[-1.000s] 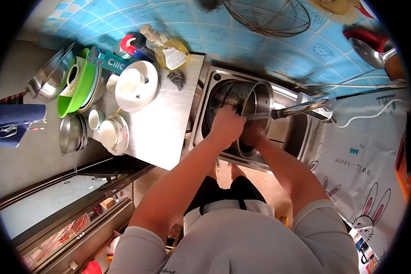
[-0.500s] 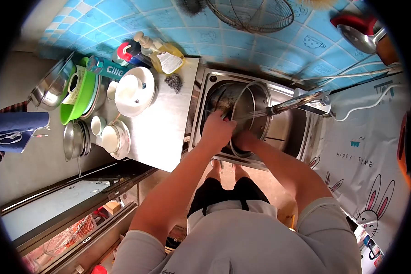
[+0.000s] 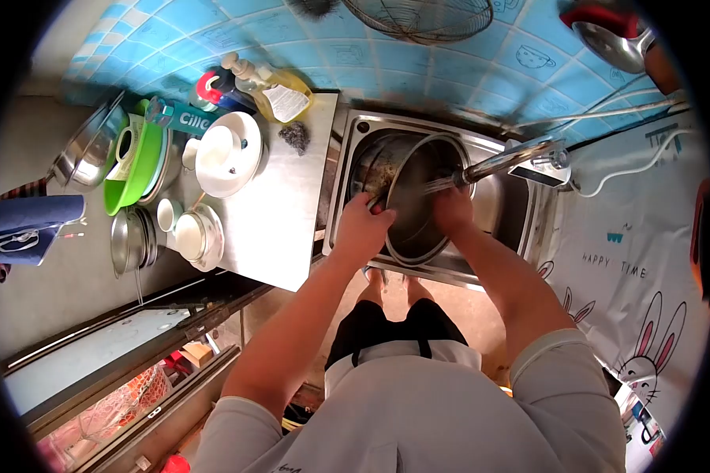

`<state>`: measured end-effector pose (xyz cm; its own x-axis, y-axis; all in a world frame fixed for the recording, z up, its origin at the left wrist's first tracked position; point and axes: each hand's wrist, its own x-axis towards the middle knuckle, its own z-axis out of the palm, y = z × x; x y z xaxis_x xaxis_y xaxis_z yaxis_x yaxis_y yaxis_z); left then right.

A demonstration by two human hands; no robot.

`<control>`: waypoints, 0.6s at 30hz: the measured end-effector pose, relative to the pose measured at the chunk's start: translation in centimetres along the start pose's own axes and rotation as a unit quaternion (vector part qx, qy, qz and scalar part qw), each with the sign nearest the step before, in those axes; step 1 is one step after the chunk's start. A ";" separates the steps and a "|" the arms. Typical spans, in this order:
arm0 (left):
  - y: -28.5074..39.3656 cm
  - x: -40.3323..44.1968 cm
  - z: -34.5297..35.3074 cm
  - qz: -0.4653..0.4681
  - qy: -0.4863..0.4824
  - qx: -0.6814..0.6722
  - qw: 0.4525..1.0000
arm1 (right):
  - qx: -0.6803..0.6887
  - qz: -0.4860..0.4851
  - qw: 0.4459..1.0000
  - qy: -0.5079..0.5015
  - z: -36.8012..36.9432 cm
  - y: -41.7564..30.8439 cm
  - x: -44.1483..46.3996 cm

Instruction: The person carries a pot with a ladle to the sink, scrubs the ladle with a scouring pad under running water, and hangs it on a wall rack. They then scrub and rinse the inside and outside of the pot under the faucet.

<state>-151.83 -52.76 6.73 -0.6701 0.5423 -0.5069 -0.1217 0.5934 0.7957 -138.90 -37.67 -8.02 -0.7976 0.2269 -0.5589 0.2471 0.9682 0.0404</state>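
A round, metal-rimmed pan lid [image 3: 414, 225] is tilted over the left basin of the steel sink [image 3: 335, 229]. My left hand [image 3: 364, 229] is closed at the lid's left side, around a dark part that looks like its knob. My right hand [image 3: 454, 211] reaches to the lid's inner face, near its right rim; its fingertips are blurred and I cannot see whether they hold anything. Water runs from the chrome faucet [image 3: 505, 164] between my hands, onto the lid. Behind the lid, a dark pan-like surface with brown stains [image 3: 380, 169] shows in the basin.
Left of the sink, the white counter [image 3: 284, 229] carries stacked white bowls [image 3: 227, 162], a steel-wool scrubber [image 3: 294, 137] and a yellow soap bottle [image 3: 285, 96]. Further left stand a green basin [image 3: 138, 173] and metal bowls [image 3: 126, 240]. A wire strainer [image 3: 418, 20] hangs above.
The lid has turned so that more of its inner face shows. My right hand has moved up and to the right, from the lid's lower edge towards the water stream. My left hand has shifted slightly left.
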 end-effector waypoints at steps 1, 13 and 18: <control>-0.5 -0.1 0.0 -0.002 -0.004 0.001 1.000 | 0.018 0.005 0.999 -0.034 0.0 -0.8 -0.2; -1.9 -1.0 -1.0 0.034 -0.011 -0.009 0.999 | 0.257 -0.064 0.961 0.073 4.2 -1.2 -1.3; -0.1 -0.8 -1.5 -0.069 -0.036 -0.130 0.988 | 0.083 0.058 0.975 0.196 1.4 2.9 2.3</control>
<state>-152.37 -54.11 7.52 -0.5817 0.5123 -0.6318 -0.3993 0.4969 0.7705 -139.23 -34.51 -10.32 -0.9003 0.3883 -0.1968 0.4077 0.9106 -0.0685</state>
